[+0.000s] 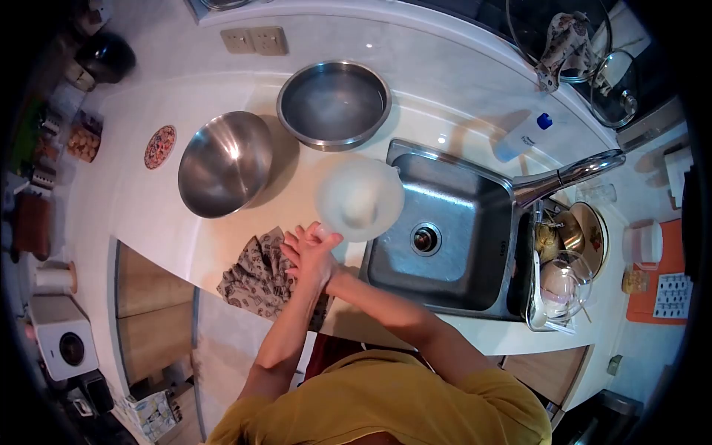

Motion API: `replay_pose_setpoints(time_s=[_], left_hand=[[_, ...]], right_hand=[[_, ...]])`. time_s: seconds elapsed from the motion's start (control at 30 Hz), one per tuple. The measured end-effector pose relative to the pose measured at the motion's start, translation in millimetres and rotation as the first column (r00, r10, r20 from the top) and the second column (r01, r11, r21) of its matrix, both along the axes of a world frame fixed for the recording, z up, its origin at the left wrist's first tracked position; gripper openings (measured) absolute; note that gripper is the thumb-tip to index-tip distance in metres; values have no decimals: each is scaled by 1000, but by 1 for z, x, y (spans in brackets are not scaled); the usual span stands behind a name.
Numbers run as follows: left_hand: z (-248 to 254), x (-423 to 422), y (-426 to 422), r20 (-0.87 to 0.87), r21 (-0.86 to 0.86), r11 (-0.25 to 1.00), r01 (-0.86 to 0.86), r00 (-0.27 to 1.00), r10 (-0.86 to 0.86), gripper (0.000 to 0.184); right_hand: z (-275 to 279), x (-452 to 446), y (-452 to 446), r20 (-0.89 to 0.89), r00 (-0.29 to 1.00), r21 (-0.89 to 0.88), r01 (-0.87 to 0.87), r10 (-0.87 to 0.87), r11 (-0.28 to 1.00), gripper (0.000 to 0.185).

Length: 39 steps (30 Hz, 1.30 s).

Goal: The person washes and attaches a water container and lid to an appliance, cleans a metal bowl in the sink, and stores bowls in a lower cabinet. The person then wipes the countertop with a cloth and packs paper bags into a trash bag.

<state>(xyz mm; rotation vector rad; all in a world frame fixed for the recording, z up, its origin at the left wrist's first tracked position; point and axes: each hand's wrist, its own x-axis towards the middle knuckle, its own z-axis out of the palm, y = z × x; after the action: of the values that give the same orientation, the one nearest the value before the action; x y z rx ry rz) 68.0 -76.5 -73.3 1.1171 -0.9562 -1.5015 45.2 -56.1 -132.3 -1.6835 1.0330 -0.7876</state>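
My left hand [319, 265] and my right hand [294, 256] are pressed together above the counter's front edge. Several outstretched fingers spread to the left, and a thumb points up and right. No object shows in either hand, though the overlap hides part of the fingers. Just beyond them stands a translucent white bowl [334, 182] with a pale whitish mass in it. A crumpled brown patterned cloth [252, 271] lies under and left of the hands, hanging over the counter edge.
Behind are a deep steel bowl [215, 159], tilted, and a wide steel pan [334, 142]. A round speckled mat [159, 147] lies at left. The sink [460, 278] is at right with its faucet [571, 173], a white bottle [523, 139] and a loaded dish rack [535, 297].
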Motion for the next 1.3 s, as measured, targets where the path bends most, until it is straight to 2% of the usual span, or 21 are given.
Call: replay_pose_setpoints(time_s=[0.03,0.07,0.13,0.17,0.2,0.23,0.37,0.43,0.5,0.53,0.57,0.6,0.67,0.73,0.8,0.9,1.03,1.07,1.1,1.2,1.3], left_hand=[[1,-6,1,54,1,998,-58,997,58,20],[1,-17,4,-325,-19,931,-364,883,339,27],[14,-12,4,-649,75,783,-617,566,508,34],[26,8,8,-439,-9,963,-271,866,240,34],[39,24,12,-182,14,992,126,976,-121,33],[48,31,14,-178,8,991,133,975,-130,33],[72,48,19,-252,30,985,168,955,-155,28],[78,55,18,-253,35,989,145,959,-131,29],[81,62,16,-202,-8,988,153,968,-151,35],[81,63,15,-196,5,989,149,970,-145,38],[76,67,13,-199,8,988,157,968,-152,38],[67,70,8,-191,4,987,164,968,-160,37],[53,75,1,-177,12,985,169,970,-165,34],[39,77,-6,-191,0,982,190,964,-187,33],[26,78,-15,-202,-14,979,206,958,-204,31],[11,81,-25,-133,3,959,285,950,-282,32],[6,78,-37,-131,-11,954,301,945,-300,33],[3,79,-40,-96,-46,944,328,939,-331,33],[1,80,-43,-59,-80,931,357,930,-362,34],[-9,84,-51,-114,-35,918,395,911,-396,32],[-7,88,-57,-55,-82,892,444,892,-449,28]], right_hand=[[1,1,-7,435,899,270,-82,-45,959,52],[1,0,-14,736,653,433,-249,-179,867,53],[0,-2,-27,908,243,417,-480,-340,772,53],[-2,-3,-34,923,102,365,-537,-371,761,53],[-2,-6,-41,930,34,327,-528,-365,784,54],[-2,-11,-49,938,8,308,-477,-347,823,54],[-1,-43,-90,950,205,218,113,-237,970,50],[-1,-70,-106,875,406,0,548,-265,837,45],[-2,-98,-105,814,485,-146,704,-321,695,43],[1,-121,-95,455,633,-210,760,-626,616,43],[7,-146,-82,-1,583,-307,773,-813,555,43],[11,-169,-70,-441,337,-418,743,-832,522,44],[-33,-189,-48,-612,333,-198,814,-717,547,40],[-14,-198,-15,-842,475,203,719,-256,665,38],[-36,-220,18,-604,765,292,473,-224,831,41],[34,-225,47,-452,843,380,476,-290,793,42],[98,-245,69,218,756,376,519,-618,768,39],[86,-254,74,240,711,363,566,-661,740,39],[63,-264,77,153,694,332,635,-704,697,39],[-58,-292,86,-547,598,-30,686,-586,727,38],[-21,-244,69,-654,465,14,796,-596,605,32]])
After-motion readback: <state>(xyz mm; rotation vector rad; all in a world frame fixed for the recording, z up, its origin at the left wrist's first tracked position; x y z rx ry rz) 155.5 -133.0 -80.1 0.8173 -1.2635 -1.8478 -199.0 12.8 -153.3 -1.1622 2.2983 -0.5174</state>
